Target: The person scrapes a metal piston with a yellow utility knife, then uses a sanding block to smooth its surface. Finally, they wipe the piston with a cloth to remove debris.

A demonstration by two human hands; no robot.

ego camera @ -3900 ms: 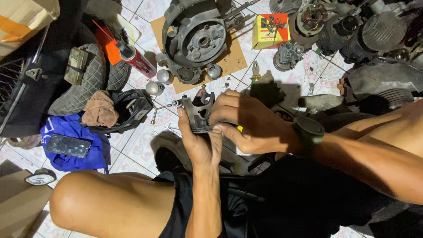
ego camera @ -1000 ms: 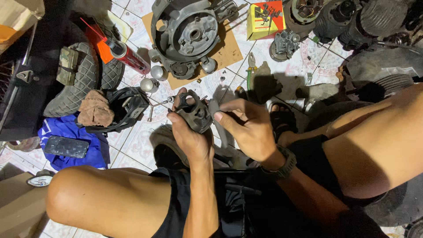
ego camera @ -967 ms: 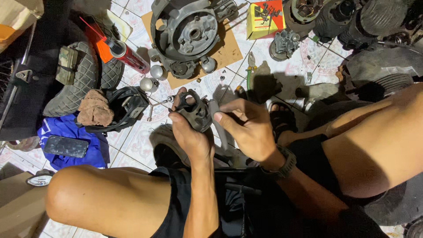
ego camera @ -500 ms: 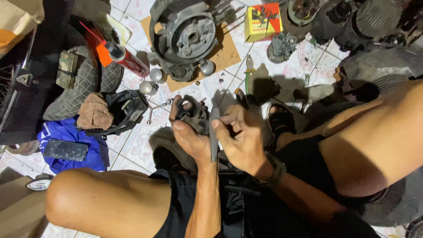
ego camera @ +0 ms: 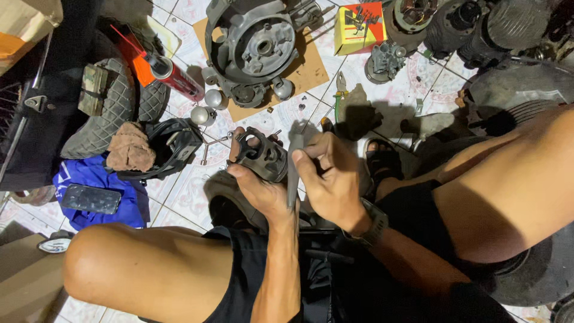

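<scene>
My left hand grips a dark metal piston from below, held over the tiled floor between my knees. My right hand holds a narrow grey flat strip, like a file or blade, upright against the piston's right side. A watch sits on my right wrist. A small T-shaped metal wrench lies on the floor just left of the piston.
A grey engine casing rests on cardboard ahead. A red spray can, a small tyre, a brown rag, a blue cloth with a phone, a yellow-red box, pliers and engine parts lie around.
My right hand has let go of the piston and taken up the grey strip, turning it upright against the piston. My left hand has tilted the piston slightly.
</scene>
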